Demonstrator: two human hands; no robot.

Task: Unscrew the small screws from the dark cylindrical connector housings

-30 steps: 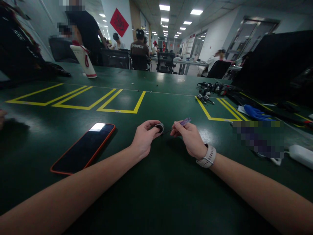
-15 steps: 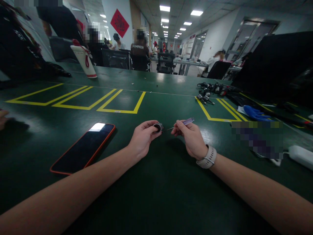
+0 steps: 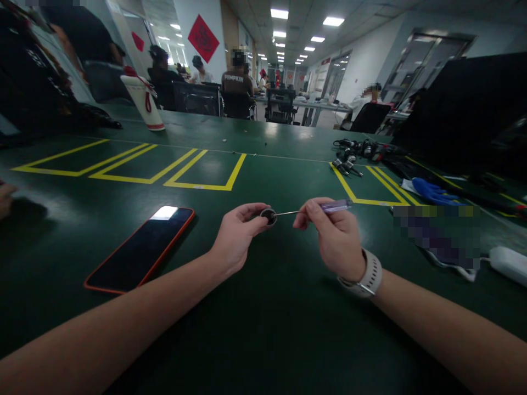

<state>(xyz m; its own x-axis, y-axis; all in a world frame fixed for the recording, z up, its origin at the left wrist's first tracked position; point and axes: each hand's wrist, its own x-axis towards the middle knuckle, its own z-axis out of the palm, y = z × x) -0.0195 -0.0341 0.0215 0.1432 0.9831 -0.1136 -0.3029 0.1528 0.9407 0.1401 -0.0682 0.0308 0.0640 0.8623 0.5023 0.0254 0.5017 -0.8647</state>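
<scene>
Between the thumb and fingers of my left hand (image 3: 239, 233) is a small round part (image 3: 269, 216) with a metallic rim and a dark hollow middle; its exact kind is too small to make out. My right hand (image 3: 335, 236) is closed on a screwdriver (image 3: 336, 206) with a clear purple handle. The thin shaft points left, and its tip is at the rim or opening of the round part; I cannot tell how far in it reaches. Left of my hands, a phone (image 3: 144, 252) in an orange-edged case lies on the green table (image 3: 263, 329).
Yellow tape outlines (image 3: 197, 187) mark the table. A white cup (image 3: 144, 101) stands at the back left. Black cables (image 3: 349, 156), a blue glove-like item (image 3: 434, 191) and a white power strip (image 3: 508, 264) lie to the right. Another person's hand (image 3: 5, 198) shows at the left edge.
My right hand has moved right and turned, bringing the screwdriver shaft nearly level at the round part. The round part has tilted so its opening faces more toward me.
</scene>
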